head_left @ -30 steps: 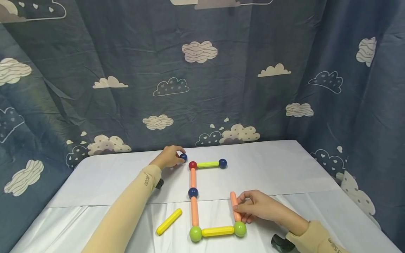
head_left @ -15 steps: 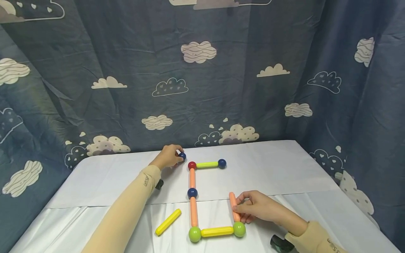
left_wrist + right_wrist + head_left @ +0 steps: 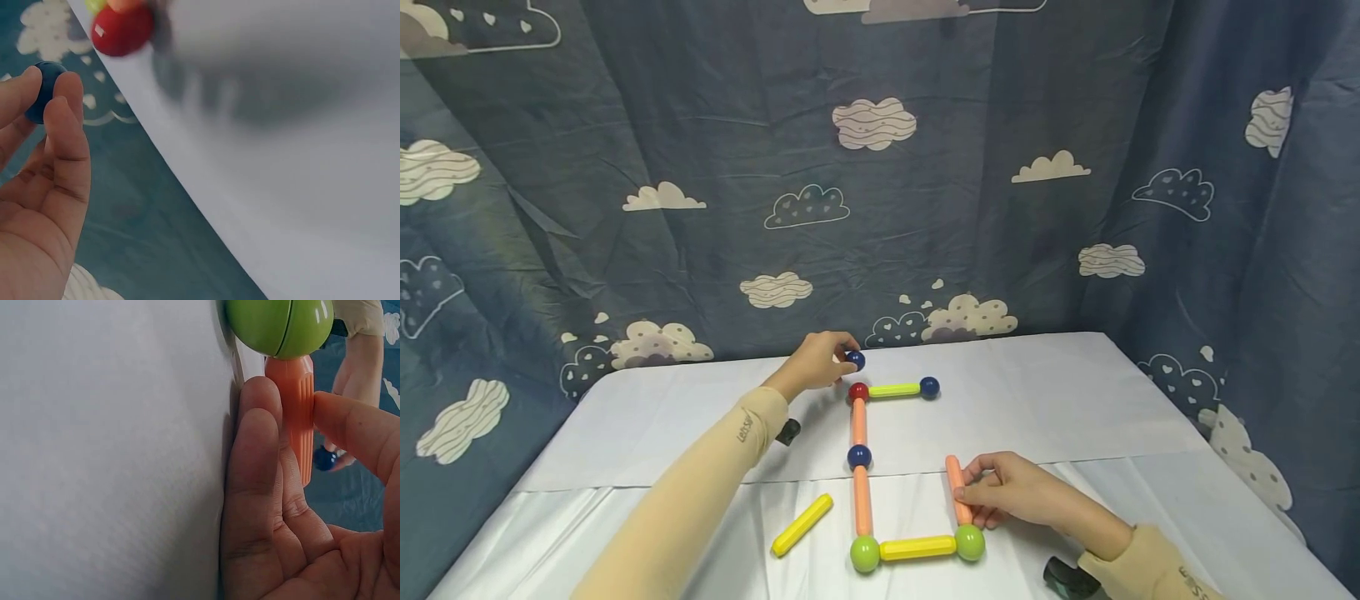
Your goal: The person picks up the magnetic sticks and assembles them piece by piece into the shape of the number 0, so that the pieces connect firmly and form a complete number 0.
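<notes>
My left hand (image 3: 817, 361) pinches a dark blue ball (image 3: 855, 360) between thumb and fingers, just behind the red ball (image 3: 858, 392). The left wrist view shows that blue ball (image 3: 45, 90) at the fingertips, apart from the red one. My right hand (image 3: 1011, 487) grips an orange stick (image 3: 957, 487) whose near end meets a green ball (image 3: 970, 542). A yellow stick (image 3: 917, 547) joins this ball to another green ball (image 3: 865, 553). From there, orange sticks run back through a blue ball (image 3: 859, 457) to the red one, where a lime stick (image 3: 894, 390) leads right to a blue ball (image 3: 929, 387).
A loose yellow stick (image 3: 802, 525) lies left of the joined pieces on the white-covered table (image 3: 1037, 400). A dark curtain with cloud prints (image 3: 925, 208) hangs right behind the table's far edge.
My left hand has carried its blue ball to the right and slightly up in the head view, from left of the red ball to behind it. The right hand stays in place.
</notes>
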{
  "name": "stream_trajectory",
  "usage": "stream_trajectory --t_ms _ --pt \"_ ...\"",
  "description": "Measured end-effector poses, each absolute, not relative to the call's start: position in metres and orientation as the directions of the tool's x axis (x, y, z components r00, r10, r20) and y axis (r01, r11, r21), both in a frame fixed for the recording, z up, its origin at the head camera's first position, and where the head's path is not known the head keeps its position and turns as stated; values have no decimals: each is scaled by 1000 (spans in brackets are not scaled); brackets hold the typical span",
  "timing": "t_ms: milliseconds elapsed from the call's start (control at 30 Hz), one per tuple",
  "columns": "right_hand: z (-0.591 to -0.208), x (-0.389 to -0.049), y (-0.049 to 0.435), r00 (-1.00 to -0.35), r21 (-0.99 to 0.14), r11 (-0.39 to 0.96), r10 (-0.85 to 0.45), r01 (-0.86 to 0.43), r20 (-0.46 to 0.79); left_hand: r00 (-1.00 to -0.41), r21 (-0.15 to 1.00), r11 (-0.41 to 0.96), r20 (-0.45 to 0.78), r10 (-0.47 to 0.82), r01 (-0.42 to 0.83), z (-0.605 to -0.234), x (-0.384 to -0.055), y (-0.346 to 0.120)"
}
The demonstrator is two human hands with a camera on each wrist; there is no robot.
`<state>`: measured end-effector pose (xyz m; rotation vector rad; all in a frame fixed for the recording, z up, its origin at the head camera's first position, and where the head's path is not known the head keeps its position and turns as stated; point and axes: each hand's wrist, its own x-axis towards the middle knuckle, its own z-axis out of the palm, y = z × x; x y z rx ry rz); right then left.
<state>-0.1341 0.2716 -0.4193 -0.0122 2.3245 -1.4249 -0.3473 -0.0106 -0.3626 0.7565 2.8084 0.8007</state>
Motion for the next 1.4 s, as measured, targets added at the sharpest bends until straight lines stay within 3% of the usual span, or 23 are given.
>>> stream_trajectory --t_ms 700,1400 --pt "-421 -135 274 -913 -868 461 -248 184 -325 -709 518 607 -1 705 603 -362 -303 45" --pt "-422 -136 274 -913 -876 447 -253 182 -319 -597 535 585 -177 783 609 -377 -266 77"
